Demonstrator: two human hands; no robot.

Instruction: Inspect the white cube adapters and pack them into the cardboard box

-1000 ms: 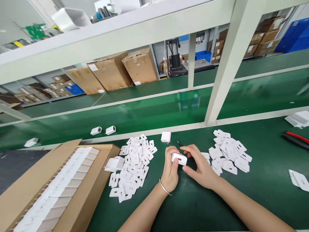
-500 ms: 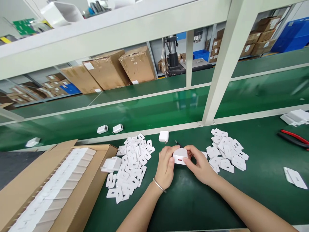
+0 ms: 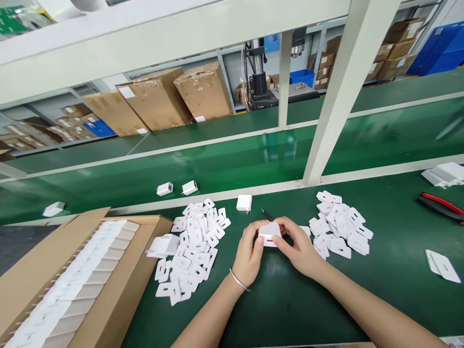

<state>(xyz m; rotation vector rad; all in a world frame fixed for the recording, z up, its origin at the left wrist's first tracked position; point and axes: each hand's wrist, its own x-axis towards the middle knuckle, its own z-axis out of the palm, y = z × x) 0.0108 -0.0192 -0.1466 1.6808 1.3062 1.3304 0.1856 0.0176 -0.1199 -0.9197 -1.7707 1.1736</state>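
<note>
Between both hands is a white USB charger [image 3: 269, 231], its red port facing me. My left hand [image 3: 250, 249] grips its left side with the thumb at the front edge. From the other side my right hand [image 3: 297, 244] closes on it, thumb on the front right corner. Behind them a dark pointed tool [image 3: 267, 215] shows only in part. Another white charger [image 3: 244, 202] with its prongs out lies beyond the hands. White slotted plates form a left pile [image 3: 194, 251] and a right pile [image 3: 340, 224].
A cardboard box [image 3: 136, 256] with white chargers in rows stands at left, more chargers [image 3: 163, 246] beside it. Red-and-black pliers [image 3: 442, 207] and loose white pieces [image 3: 442, 266] lie at right. A pale frame post [image 3: 335, 101] rises beyond the table's far edge.
The camera view has shifted slightly. Both hands keep hold of the charger in nearly the same pose.
</note>
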